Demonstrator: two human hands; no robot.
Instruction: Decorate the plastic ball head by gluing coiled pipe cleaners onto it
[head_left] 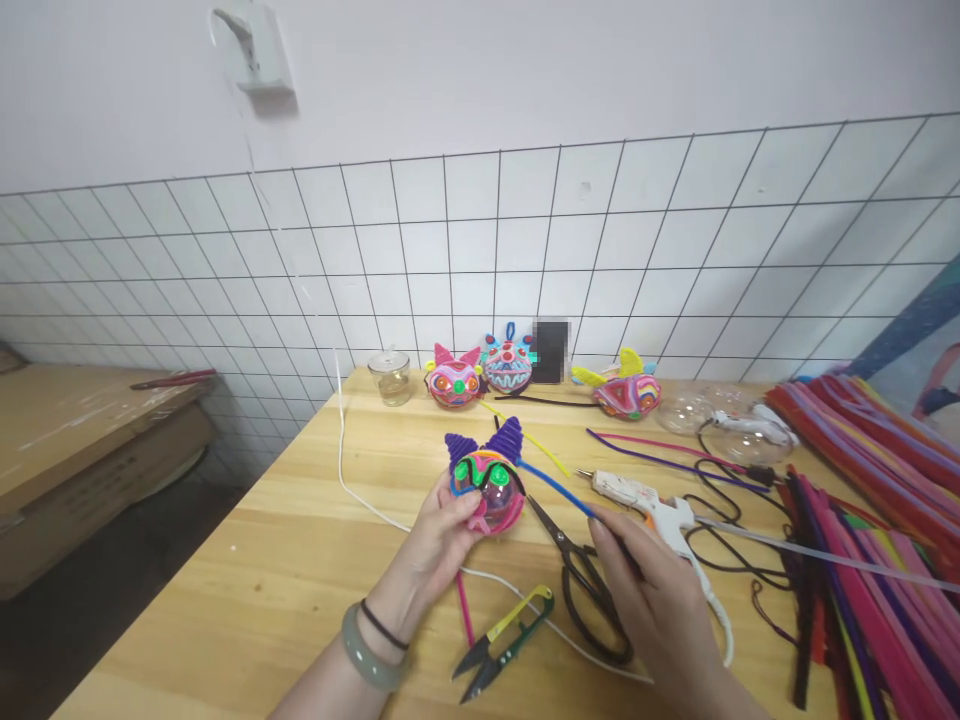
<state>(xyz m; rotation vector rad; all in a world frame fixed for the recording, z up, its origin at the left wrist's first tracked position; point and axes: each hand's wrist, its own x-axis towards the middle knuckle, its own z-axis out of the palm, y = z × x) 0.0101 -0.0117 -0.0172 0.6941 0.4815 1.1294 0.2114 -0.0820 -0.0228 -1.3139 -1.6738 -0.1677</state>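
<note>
Head view:
- Left hand (444,532) curls around a ball (496,498) with purple ears (505,440).
- Right hand (660,585) pinches a blue stick (559,488).
- Scissors (561,541) lie on the surface (262,560).

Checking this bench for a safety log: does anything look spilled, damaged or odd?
Nothing looks spilled or broken. One oddity: the dark rectangle beside the blue ornament is pixelated, so I can't tell what it is. The ball in the left hand has a see-through patch but no visible damage.
</note>
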